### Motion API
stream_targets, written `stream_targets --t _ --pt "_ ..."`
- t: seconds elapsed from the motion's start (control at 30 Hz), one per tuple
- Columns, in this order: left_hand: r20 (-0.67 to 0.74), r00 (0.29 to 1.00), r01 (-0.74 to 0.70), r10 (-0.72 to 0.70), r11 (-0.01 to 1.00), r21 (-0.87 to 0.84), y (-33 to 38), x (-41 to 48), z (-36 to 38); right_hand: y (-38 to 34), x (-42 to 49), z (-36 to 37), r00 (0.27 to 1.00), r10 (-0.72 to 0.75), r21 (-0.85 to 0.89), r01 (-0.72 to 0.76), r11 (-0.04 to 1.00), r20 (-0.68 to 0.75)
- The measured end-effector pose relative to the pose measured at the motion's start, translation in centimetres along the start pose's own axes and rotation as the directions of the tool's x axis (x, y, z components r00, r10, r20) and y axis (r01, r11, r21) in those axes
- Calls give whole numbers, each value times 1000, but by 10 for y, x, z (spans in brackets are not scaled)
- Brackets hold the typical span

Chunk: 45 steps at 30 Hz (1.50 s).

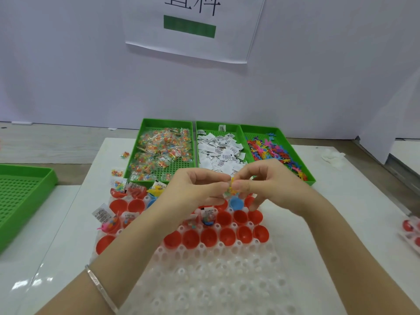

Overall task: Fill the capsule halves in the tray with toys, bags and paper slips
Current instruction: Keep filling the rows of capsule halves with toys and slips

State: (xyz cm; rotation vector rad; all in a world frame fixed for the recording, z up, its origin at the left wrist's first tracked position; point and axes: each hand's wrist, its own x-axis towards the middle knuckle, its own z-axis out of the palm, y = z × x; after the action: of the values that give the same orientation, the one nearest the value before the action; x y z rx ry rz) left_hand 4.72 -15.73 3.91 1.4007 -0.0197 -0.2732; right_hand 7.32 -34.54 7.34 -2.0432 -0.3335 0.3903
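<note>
Red capsule halves [228,236] sit in the white tray [222,283] near me; several at the far left already hold items. Above the tray's far rows, my left hand [193,189] and right hand [270,185] pinch one small bag [231,187] of coloured pieces between curled fingertips.

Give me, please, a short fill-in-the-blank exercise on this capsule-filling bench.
The paper slips lie in the ____ of the three green bins at the back.
Most capsule halves in the white tray are ____.
The bags fill the bin to the ____ of the slips.
The left hand and right hand pinch one small item; the bracelet is on the ____ wrist.
Missing words: middle, red, left, left.
</note>
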Motion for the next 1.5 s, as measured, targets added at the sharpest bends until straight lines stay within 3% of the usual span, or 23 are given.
stream_targets --t 0.1,0.17,0.27,0.33,0.47,0.67,0.83,0.97,1.03,1.13,1.2,1.27,1.33,1.43,1.5 --pt "4 1000 7 -7 999 53 -2 0 2 -6 1 -6 998 3 -129 6 992 69" --pt "-42 999 -7 9 999 47 -3 1 2 -5 3 -4 998 -63 -114 60 992 -23" --pt "-144 989 -39 37 999 -13 -3 3 0 2 0 5 950 -108 230 179 957 -292" --pt "-199 978 -68 58 997 -43 -4 4 1 7 -4 15 952 -69 428 198 882 -298" --pt "-234 969 -102 84 993 -67 -6 3 4 13 -6 35 969 0 523 133 842 -246" --pt "-260 960 -133 106 987 -90 -8 1 9 15 -6 39 951 -4 534 177 827 -309" --pt "-199 978 -96 56 975 -199 -6 -1 10 19 -4 45 926 20 450 164 878 -377" --pt "-160 986 -82 46 971 -226 -5 -2 11 18 -3 48 956 57 622 143 770 -289" --pt "-144 989 -59 27 974 -219 -4 -3 9 17 -5 44 967 48 586 112 803 -250" --pt "-105 994 -3 -7 995 -95 -1 -5 8 19 -8 37 963 0 443 124 888 -270" --pt "-82 996 -18 27 994 107 3 -7 5 24 -11 34 956 -28 363 138 921 -292" --pt "-105 985 -88 135 925 369 6 -11 -1 30 -14 32 956 -49 290 137 947 -290" --pt "-95 954 -165 284 763 624 7 -23 -7 36 -17 33 965 -77 217 133 967 -250" --pt "143 918 -287 370 369 884 -1 -44 -4 42 -18 39 957 -110 107 143 984 -269" --pt "334 875 -390 351 101 915 -13 -55 6 45 -17 43 946 -129 35 146 989 -297"
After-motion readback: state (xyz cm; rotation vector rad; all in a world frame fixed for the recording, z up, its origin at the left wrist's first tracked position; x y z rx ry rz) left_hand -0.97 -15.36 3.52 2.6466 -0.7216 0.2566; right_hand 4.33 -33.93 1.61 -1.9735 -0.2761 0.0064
